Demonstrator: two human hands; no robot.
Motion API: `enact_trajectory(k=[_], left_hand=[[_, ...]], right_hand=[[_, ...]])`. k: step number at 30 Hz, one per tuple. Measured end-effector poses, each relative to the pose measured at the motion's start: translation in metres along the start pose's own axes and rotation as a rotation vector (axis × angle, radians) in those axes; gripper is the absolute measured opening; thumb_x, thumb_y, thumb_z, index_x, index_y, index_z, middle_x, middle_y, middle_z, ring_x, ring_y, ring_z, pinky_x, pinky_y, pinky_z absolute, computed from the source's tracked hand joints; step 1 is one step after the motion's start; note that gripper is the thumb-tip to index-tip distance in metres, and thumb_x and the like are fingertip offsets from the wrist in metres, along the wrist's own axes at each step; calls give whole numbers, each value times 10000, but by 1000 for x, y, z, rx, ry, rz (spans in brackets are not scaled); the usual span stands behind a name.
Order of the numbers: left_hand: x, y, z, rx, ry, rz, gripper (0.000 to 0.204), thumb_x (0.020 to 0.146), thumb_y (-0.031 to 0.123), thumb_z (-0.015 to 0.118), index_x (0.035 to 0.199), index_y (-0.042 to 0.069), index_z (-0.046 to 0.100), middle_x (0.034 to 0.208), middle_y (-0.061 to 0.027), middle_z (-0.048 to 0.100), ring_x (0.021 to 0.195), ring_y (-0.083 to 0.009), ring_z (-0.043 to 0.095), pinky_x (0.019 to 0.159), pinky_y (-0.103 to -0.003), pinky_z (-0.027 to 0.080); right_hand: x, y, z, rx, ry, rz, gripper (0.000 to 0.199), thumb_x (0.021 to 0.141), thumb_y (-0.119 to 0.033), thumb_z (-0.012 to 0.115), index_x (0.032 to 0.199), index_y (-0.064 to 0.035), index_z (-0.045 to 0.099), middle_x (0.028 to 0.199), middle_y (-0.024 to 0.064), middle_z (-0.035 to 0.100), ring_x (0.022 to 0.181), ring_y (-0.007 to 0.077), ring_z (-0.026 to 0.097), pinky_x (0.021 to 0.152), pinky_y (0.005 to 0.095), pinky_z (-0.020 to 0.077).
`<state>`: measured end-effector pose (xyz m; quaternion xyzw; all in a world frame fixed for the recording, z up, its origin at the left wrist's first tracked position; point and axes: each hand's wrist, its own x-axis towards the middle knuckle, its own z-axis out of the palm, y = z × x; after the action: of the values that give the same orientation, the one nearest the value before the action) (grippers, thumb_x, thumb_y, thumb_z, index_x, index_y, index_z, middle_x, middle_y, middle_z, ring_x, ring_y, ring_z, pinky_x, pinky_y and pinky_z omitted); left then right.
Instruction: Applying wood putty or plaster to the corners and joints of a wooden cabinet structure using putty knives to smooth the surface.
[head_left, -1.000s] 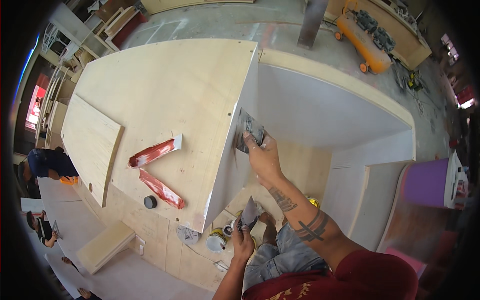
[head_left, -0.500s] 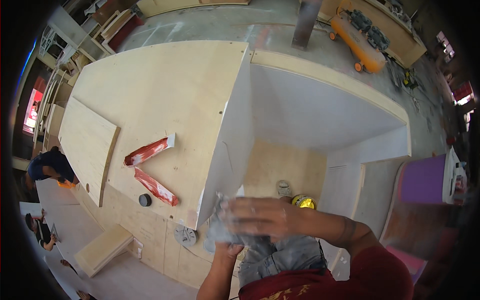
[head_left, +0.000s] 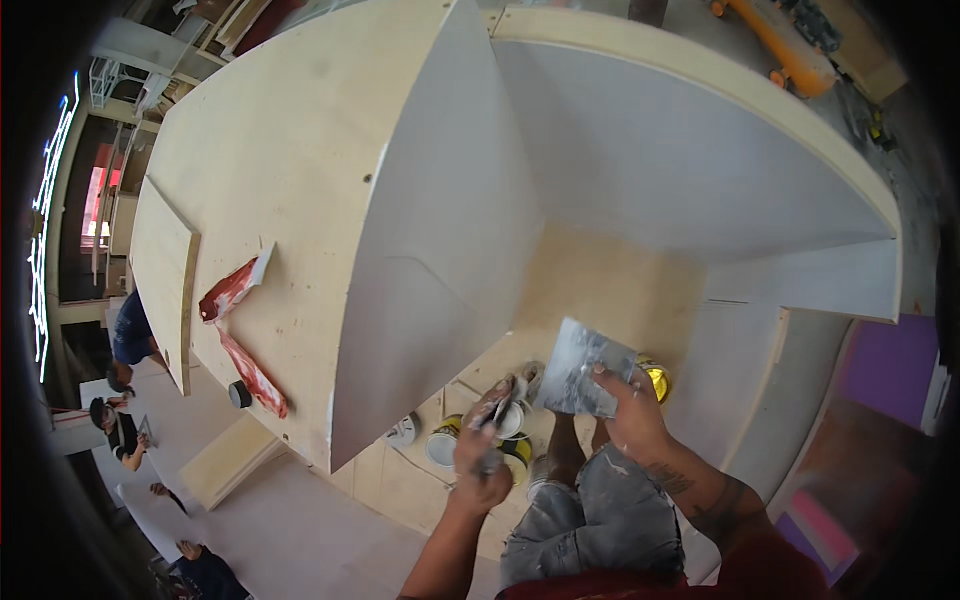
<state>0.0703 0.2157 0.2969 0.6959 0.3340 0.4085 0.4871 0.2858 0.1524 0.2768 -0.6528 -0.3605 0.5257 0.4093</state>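
Note:
My right hand (head_left: 636, 422) is closed on a flat, square grey plate (head_left: 582, 368) smeared with paste, the thumb lying on its face. My left hand (head_left: 482, 482), partly blurred, is closed around a thin, dark-edged scraper (head_left: 497, 402) held upright; its exact shape is smeared by motion. The two hands are apart, above my legs and several cans. To the left, on the plywood panel (head_left: 290, 130), lie two strips (head_left: 230, 290) smeared with red and white paste, in a V. Beside them sits a dark round cap (head_left: 239, 395).
A white-faced partition (head_left: 430, 260) and a curved white wall (head_left: 700, 150) enclose the recess around me. A yellow-lined can (head_left: 655, 380) stands near my right hand. A loose board (head_left: 165, 280) lies far left. People (head_left: 125, 430) work beyond the left side.
My hands, formerly close together over a grey thing, have separated: the right with the plate, the left with the scraper. The view has shifted, bringing the recess and floor cans more into sight.

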Motion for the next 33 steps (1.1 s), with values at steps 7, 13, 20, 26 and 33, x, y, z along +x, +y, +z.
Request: enact_trajectory(k=[7, 13, 20, 26, 33], left_hand=[[-12, -21, 38, 341, -70, -63, 659, 719, -172, 532, 1292, 150, 572, 1412, -256, 495, 1307, -494, 476, 1093, -524, 389], [-85, -34, 22, 495, -25, -453, 648, 767, -189, 387, 1363, 20, 534, 1410, -233, 524, 1353, -399, 466, 1132, -421, 354], [-132, -29, 25, 231, 393, -720, 429, 1030, 56, 336, 1441, -65, 362, 1389, -217, 500, 1282, -291, 508, 1101, -393, 370], [-144, -18, 40, 289, 336, -770, 426, 1061, 161, 376, 1417, -72, 396, 1364, -219, 524, 1282, -280, 500, 1097, -394, 361], [-162, -20, 17, 318, 330, -787, 424, 1067, 189, 397, 1406, -66, 405, 1349, -194, 535, 1263, -270, 507, 1080, -389, 377]], right_hand=[[-2, 60, -1, -203, -157, 58, 668, 729, -60, 762, 1334, -280, 584, 1324, 199, 547, 1230, 364, 529, 1017, 411, 474], [59, 82, 18, 1113, -178, 248, 360, 899, -115, 694, 1227, 1, 600, 1176, 113, 651, 1113, 223, 626, 965, 335, 502], [169, 190, 93, 1010, -60, 550, 270, 944, -109, 630, 1197, -23, 591, 1109, 70, 662, 1001, 182, 647, 901, 331, 515], [226, 257, 164, 917, 123, 481, 225, 946, -120, 624, 1145, -18, 645, 1031, 58, 686, 925, 156, 646, 810, 294, 504], [222, 231, 213, 787, 250, 424, 221, 922, -115, 652, 1112, -4, 671, 972, 46, 700, 838, 136, 630, 787, 280, 490]])
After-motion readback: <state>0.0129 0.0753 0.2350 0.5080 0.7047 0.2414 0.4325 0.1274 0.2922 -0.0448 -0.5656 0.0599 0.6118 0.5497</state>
